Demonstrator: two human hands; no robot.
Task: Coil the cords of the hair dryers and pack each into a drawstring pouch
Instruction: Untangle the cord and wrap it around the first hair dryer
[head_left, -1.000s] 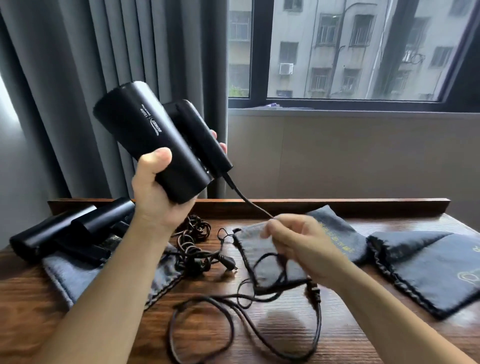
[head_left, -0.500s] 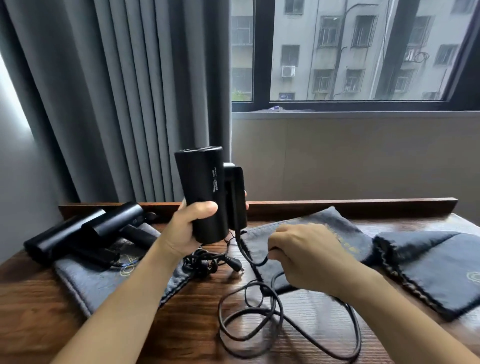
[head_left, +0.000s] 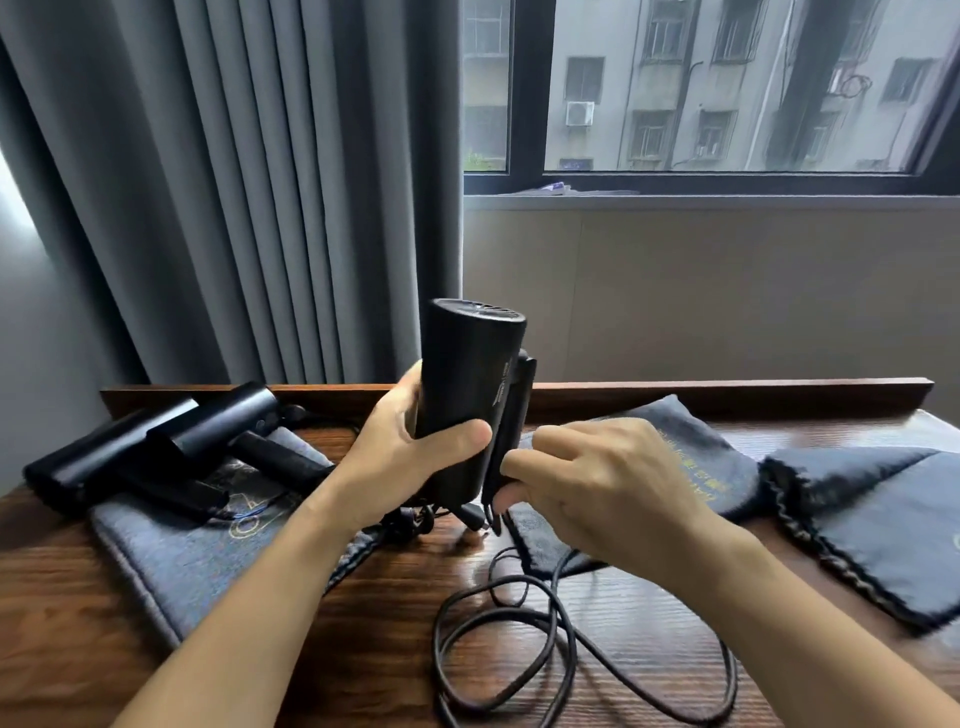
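Note:
My left hand (head_left: 415, 457) grips a black hair dryer (head_left: 470, 384) by its barrel and holds it upright above the wooden table (head_left: 363, 649), its handle folded alongside. My right hand (head_left: 602, 483) pinches the lower end of that folded handle, where the cord leaves it. The black cord (head_left: 566, 639) trails down into loose loops on the table in front of me. A grey drawstring pouch (head_left: 691, 457) lies flat just behind my right hand. Two more black hair dryers (head_left: 156, 447) rest on another grey pouch (head_left: 197, 556) at the left.
A third grey pouch (head_left: 883, 525) lies at the right, its corner folded over. A bundled cord with a plug (head_left: 415, 519) sits under the held dryer. A raised wooden ledge (head_left: 727, 389) borders the table's back; grey curtains (head_left: 234, 182) and a window stand behind.
My left hand lowered the dryer from a raised, tilted pose to upright over the table. My right hand moved up the cord to the end of the handle, and the cord loops shifted.

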